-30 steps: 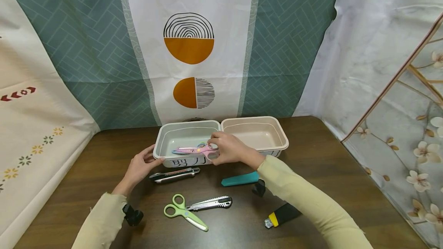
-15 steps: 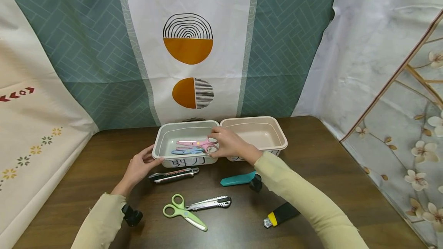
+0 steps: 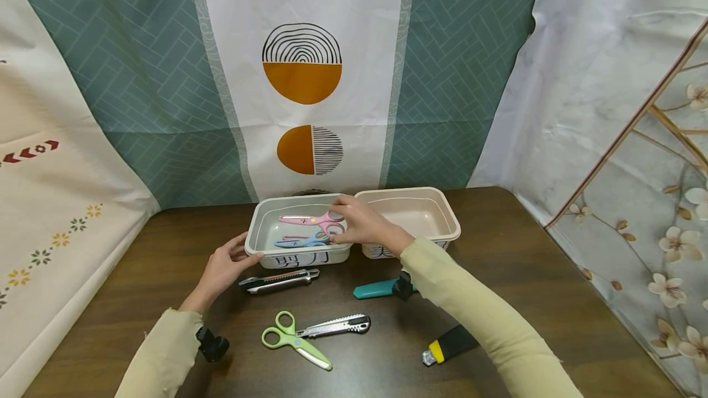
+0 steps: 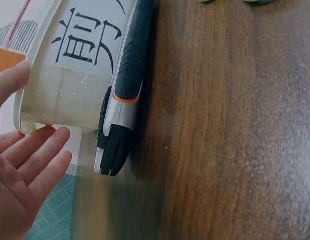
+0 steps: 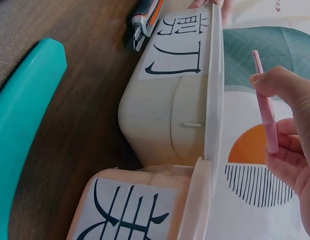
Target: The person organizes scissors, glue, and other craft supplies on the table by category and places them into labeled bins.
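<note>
My right hand (image 3: pixel 362 220) pinches a pair of pink scissors (image 3: pixel 305 220) by the handle loops, over the grey-green bin (image 3: pixel 271 206). Their blades point left; in the right wrist view the scissors (image 5: pixel 265 107) stand edge-on between thumb and fingers, above the rim. Blue scissors (image 3: pixel 298 242) lie inside that bin, with a thin pink piece (image 3: pixel 293 238) beside them. At the bin's front left corner, my left hand (image 3: pixel 224 266) holds the rim between thumb and fingers. A black-and-silver utility knife (image 4: pixel 126 85) lies close along the bin's front, near this hand.
A beige bin (image 3: pixel 450 220) stands right of the first; both carry written labels. Nearer me lie green scissors (image 3: pixel 293 339), a silver utility knife (image 3: pixel 334 325), a teal tool (image 3: pixel 376 288) and a black-and-yellow cutter (image 3: pixel 450 344). Patterned cloth (image 3: pixel 464 66) hangs behind.
My right hand has moved the pink scissors back from the front rim to farther over the grey-green bin, uncovering the blue scissors. The left hand has stayed at the corner.
</note>
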The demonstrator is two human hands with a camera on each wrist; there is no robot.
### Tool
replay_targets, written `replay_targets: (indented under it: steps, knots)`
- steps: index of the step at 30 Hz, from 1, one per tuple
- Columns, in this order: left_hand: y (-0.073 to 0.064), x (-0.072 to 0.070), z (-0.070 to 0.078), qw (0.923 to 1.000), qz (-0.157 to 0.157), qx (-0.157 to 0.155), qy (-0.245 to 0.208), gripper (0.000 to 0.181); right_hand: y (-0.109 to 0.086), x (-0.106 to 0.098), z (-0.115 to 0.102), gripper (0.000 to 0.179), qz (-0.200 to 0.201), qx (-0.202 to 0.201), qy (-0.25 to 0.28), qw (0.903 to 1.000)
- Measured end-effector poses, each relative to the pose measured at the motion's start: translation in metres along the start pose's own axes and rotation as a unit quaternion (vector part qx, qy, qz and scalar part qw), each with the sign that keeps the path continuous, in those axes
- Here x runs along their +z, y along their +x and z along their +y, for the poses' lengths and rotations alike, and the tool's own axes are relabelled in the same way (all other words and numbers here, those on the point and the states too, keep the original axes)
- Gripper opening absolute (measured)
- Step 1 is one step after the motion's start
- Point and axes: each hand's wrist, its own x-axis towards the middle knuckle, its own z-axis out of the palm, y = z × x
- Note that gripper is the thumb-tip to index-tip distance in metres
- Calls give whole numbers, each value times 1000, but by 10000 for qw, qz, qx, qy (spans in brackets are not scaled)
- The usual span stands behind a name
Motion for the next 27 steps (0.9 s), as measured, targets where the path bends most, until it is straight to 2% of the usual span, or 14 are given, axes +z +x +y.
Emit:
replay_targets:
  steps: [16, 27]
  knots:
    - [-1, 0, 1, 10000, 6, -4, -52, 71, 9, 5, 2, 53, -158, 426, 30, 9990]
    - [-1, 1, -1, 10000, 26, 9, -55, 70, 11, 15, 6, 42, -226, 394, 73, 9989]
